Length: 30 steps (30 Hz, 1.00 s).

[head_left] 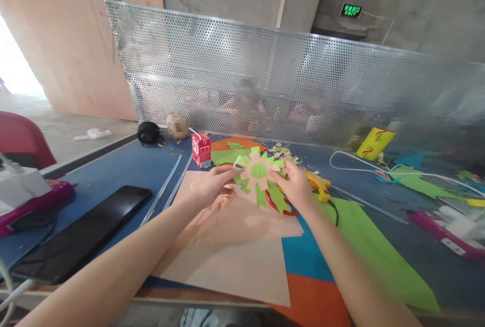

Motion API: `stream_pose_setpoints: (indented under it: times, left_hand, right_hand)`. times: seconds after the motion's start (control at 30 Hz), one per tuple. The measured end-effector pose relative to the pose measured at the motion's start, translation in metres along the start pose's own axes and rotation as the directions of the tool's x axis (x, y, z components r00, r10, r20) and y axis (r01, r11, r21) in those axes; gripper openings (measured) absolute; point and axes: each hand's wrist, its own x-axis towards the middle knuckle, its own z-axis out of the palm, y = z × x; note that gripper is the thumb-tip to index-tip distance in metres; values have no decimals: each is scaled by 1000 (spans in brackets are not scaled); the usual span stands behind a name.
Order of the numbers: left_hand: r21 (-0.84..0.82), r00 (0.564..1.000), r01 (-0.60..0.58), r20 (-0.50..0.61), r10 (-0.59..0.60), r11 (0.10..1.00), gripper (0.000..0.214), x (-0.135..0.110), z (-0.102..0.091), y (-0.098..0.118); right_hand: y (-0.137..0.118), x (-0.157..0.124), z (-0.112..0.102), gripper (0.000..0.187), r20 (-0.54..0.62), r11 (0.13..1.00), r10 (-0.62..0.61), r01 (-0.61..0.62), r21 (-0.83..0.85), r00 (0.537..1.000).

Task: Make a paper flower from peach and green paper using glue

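Observation:
Both my hands hold up a paper flower (pixel 258 174) above the table: a peach petal layer with a green round centre, over green paper strips. My left hand (pixel 212 185) pinches its left edge with closed fingers. My right hand (pixel 294 185) grips its right side, fingers curled. Below them lies a large peach paper sheet (pixel 235 256). Red-handled scissors (pixel 282 206) lie partly hidden under the flower and my right hand.
Sheets of green (pixel 373 251), blue (pixel 305 259) and orange paper (pixel 314 301) lie to the right. A yellow glue gun (pixel 320 185), a red drink carton (pixel 201 149), a black phone (pixel 85 233), paper scraps and a perforated metal screen (pixel 265 79) with people behind it surround the spot.

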Motion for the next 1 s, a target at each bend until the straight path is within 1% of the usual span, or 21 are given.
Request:
stream_pose_setpoints:
  times: [0.13, 0.2, 0.33, 0.53, 0.7, 0.87, 1.0]
  left_hand:
    - [110, 999, -18, -40, 23, 994, 28, 1, -1, -1]
    - [127, 998, -25, -45, 31, 992, 28, 2, -1, -1]
    - [102, 998, -34, -45, 39, 994, 25, 2, -1, 0]
    - [67, 999, 1, -53, 3, 998, 24, 2, -1, 1]
    - [72, 1000, -2, -18, 4, 997, 22, 2, -2, 2]
    - [74, 997, 74, -20, -72, 995, 25, 2, -2, 3]
    - [53, 994, 106, -29, -104, 993, 22, 2, -3, 2]
  right_hand:
    - [0, 0, 1, 14, 14, 1000, -13, 14, -5, 1000]
    - [0, 0, 0, 15, 10, 1000, -18, 18, -18, 1000]
    - [-2, -1, 0, 15, 12, 999, -25, 25, -20, 1000]
    - [1, -1, 1, 16, 8, 999, -32, 32, 3, 999]
    - [1, 0, 0, 17, 30, 1000, -19, 19, -8, 999]
    - [0, -1, 0, 16, 17, 999, -26, 27, -45, 1000]
    - [0, -3, 1, 15, 15, 998, -44, 45, -52, 999]
